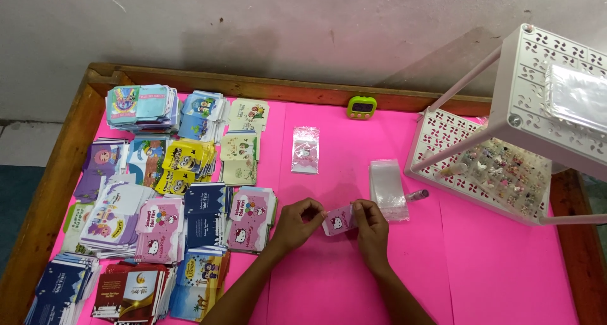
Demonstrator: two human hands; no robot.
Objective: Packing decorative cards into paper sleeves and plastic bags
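You hold the small pink card [337, 221] pinched between both hands: left hand [297, 224] closed on its left end, right hand [372, 227] closed on its right end and top edge. The card sits just above the pink table sheet [493, 274], near the middle of the table.

Judging from the pinch, you are working the card flat between your fingertips. Keep the grip at the ends so the printed face stays uncovered and the card does not bow. The stack of clear sleeves [387, 187] lies just beyond your right hand; it looks slippery, so a light brush could fan it out.

For room: the widest open stretch is the sheet in front of you and to your right front. On your left the card piles [190, 205] come close to your left wrist, so sweep that elbow little. One filled sleeve [305, 149] lies apart, farther out. The white rack [544, 97] overhangs the right side, with its lower tray [442, 141] near the sleeves and a small tube [416, 195] beside it; lift low under it. The green timer [361, 107] sits by the wooden rim [284, 88], well apart.
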